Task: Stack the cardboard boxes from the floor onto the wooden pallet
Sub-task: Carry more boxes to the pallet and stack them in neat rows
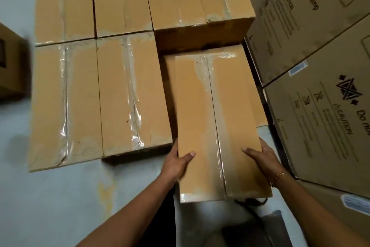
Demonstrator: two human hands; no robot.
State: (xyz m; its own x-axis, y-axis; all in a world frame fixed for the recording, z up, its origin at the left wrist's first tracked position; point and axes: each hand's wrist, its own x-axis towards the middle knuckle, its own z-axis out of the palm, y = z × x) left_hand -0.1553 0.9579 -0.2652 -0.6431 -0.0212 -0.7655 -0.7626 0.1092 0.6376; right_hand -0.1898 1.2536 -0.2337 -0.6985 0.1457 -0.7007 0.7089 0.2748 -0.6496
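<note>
I hold a long taped cardboard box [216, 118] lengthwise in front of me. My left hand [178, 161] grips its near left side, thumb on top. My right hand [262, 158] grips its near right side and wears a thin bracelet. The box hangs over a lower box [258, 108] in the gap at the stack's near right corner. Several similar taped boxes [100, 94] lie side by side in a tight stack to the left and behind. The wooden pallet is hidden under them.
Large printed cartons [312, 26] marked "Do not clamp" stand close on the right. Another brown box [10, 66] sits at the left edge. Pale grey floor [60, 206] surrounds the stack on the near left.
</note>
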